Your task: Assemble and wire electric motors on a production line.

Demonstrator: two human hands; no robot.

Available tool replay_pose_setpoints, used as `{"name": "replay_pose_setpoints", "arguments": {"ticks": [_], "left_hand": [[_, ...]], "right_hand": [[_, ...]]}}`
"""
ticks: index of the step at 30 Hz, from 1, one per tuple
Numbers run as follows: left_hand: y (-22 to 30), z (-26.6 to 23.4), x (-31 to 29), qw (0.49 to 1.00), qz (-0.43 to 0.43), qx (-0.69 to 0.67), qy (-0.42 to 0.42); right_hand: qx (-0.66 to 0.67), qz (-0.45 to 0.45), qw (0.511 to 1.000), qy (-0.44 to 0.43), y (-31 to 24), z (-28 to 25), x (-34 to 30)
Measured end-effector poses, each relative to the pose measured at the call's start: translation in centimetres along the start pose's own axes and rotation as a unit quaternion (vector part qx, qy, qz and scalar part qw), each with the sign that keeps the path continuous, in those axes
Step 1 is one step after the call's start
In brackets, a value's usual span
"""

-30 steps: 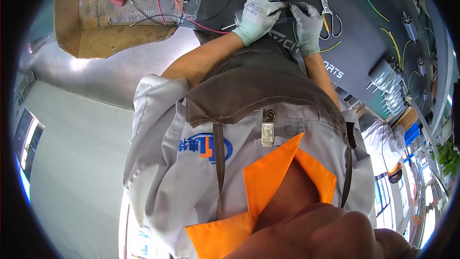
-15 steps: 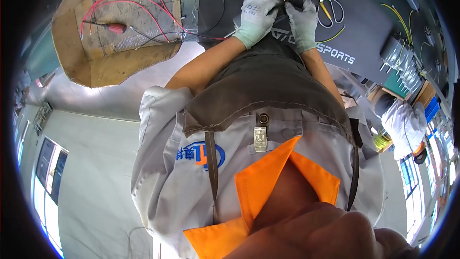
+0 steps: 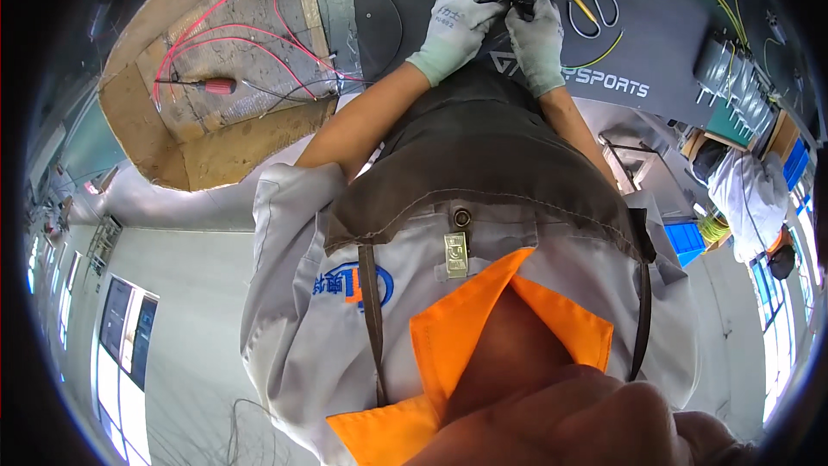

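Observation:
Both my hands wear pale grey gloves with dark fingertips, close together above a dark mat (image 3: 397, 0). My left hand (image 3: 457, 30) is closed, its thumb and fingers pinched. My right hand (image 3: 536, 41) is closed the same way, a small gap away from the left. Whatever sits between the fingertips is too small and dark to name. Just right of my right hand lie scissors (image 3: 586, 4) with partly yellow handles. A short yellow-green wire (image 3: 604, 55) curves on the mat below them.
To the left, a cut-open cardboard box (image 3: 233, 151) holds red wires (image 3: 226, 34) and a red-handled screwdriver (image 3: 217, 86). Silver metal parts with pins (image 3: 733, 73) and yellow wires (image 3: 720, 2) lie at the right. Beyond the table's right side is another person (image 3: 750, 198).
The whole view has shifted a little, with box and metal parts lower in the picture. My hands stay pinched near each other; the right has tilted slightly.

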State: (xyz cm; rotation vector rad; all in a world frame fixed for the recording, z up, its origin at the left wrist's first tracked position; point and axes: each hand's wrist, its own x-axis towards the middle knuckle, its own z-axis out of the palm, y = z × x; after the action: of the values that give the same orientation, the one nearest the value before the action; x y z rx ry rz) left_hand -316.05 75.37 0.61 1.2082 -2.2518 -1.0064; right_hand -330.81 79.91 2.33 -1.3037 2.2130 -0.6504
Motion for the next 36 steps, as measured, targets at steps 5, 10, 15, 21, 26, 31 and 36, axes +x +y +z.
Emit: {"name": "replay_pose_setpoints", "arguments": {"ticks": [5,10,15,21,26,31,36], "left_hand": [[-0.7,0.5,0.0,0.994,0.103,-0.015,-0.014],[-0.2,-0.1,0.2,0.98,0.181,0.079,-0.017],[0.3,-0.6,0.7,0.965,0.222,0.136,-0.021],[0.6,-1.0,0.8,0.96,0.238,0.144,-0.017],[0.7,-1.7,1.4,0.959,0.208,0.191,-0.04],[1.8,-1.5,1.0,0.948,0.206,0.238,-0.05],[3.3,-2.3,0.9,0.919,0.199,0.321,-0.11]], "right_hand": [[0.027,-0.028,0.999,0.01,0.7,-0.5,-0.8],[0.222,0.027,0.974,-0.032,1.7,-1.2,-1.0],[0.325,0.068,0.94,-0.075,3.2,-1.2,-0.8],[0.486,0.11,0.853,-0.152,3.0,-3.8,-0.1],[0.284,0.094,0.95,-0.089,1.3,-2.0,1.3],[0.18,0.063,0.98,-0.058,2.1,-0.2,1.2],[0.297,0.109,0.945,-0.083,2.0,0.2,1.6]]}}
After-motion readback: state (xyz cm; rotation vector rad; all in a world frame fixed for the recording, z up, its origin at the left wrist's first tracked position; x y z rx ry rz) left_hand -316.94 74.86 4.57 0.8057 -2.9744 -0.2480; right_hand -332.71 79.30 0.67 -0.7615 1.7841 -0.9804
